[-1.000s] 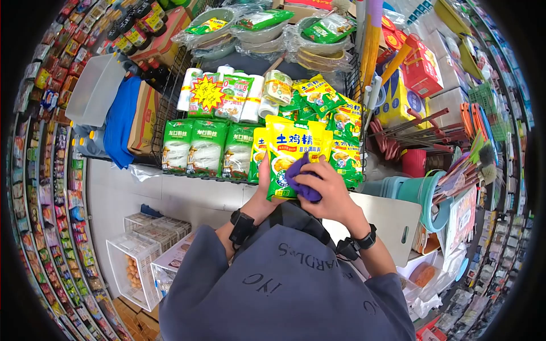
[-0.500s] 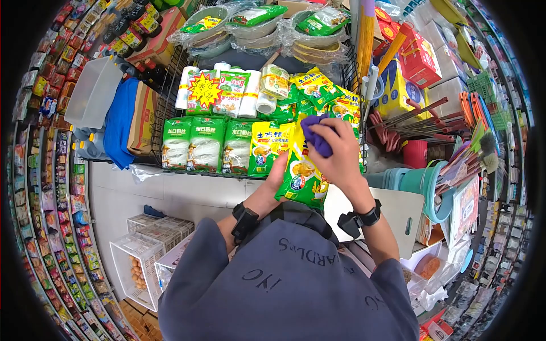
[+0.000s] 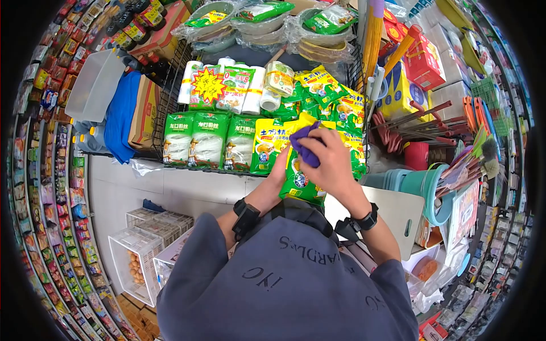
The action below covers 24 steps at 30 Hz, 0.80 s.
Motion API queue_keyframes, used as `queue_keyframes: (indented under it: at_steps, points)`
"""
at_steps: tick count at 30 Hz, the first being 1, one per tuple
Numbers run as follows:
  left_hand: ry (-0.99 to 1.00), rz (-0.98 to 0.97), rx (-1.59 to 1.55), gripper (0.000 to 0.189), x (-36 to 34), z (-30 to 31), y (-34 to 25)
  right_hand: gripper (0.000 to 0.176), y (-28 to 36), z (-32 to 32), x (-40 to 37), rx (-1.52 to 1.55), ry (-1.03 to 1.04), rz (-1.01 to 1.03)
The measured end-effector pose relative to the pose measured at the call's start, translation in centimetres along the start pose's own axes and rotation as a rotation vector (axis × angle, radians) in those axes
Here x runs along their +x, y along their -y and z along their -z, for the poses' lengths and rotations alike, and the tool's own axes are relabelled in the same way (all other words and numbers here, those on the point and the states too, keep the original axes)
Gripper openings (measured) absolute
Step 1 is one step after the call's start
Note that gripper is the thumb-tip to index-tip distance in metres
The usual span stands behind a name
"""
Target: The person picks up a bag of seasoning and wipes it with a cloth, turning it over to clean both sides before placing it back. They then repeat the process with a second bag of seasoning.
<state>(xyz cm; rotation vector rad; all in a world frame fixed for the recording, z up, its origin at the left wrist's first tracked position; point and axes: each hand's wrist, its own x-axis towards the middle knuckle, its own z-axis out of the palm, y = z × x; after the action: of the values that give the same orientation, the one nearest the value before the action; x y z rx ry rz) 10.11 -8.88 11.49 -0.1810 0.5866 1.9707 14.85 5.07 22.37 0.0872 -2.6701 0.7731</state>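
A yellow and green seasoning bag (image 3: 297, 190) is held upright in front of my chest. My left hand (image 3: 277, 175) grips its left side, thumb up along the front. Bunched in my right hand (image 3: 333, 159), a purple cloth (image 3: 305, 142) presses on the bag's upper front and hides part of the print. Just beyond stands a similar yellow packet (image 3: 266, 139), in a row with green vermicelli packs (image 3: 208, 142). More yellow bags (image 3: 321, 85) are piled behind and to the right.
The wire rack (image 3: 227, 170) also holds white plastic rolls (image 3: 255, 91) and wrapped bowls (image 3: 261, 34). A blue cloth (image 3: 124, 119) hangs at left. White crates (image 3: 136, 267), one with eggs, stand on the floor. Teal buckets (image 3: 435, 187) and a pale board (image 3: 398, 210) are at right.
My right hand has moved the purple cloth slightly left and down across the bag's front. My left hand keeps its hold, and the view has shifted a little.
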Motion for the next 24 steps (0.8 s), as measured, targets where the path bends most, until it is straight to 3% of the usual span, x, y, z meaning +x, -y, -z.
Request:
queue_keyframes:
  at_steps: [4, 16, 24]
  points:
    - [0.191, 0.104, -0.183, 0.057, 0.2, -0.3, 0.0, 0.037, -1.1, 0.7, 2.3, -0.104, -0.069, -0.028]
    - [0.094, 0.066, -0.125, 0.054, -0.5, -1.3, -1.5, 0.037, -0.5, 0.2, 3.8, -0.069, 0.006, -0.118]
    - [0.154, 0.039, -0.174, 0.053, 0.2, 0.0, -1.3, 0.043, 0.0, 0.5, 4.1, -0.071, 0.049, -0.168]
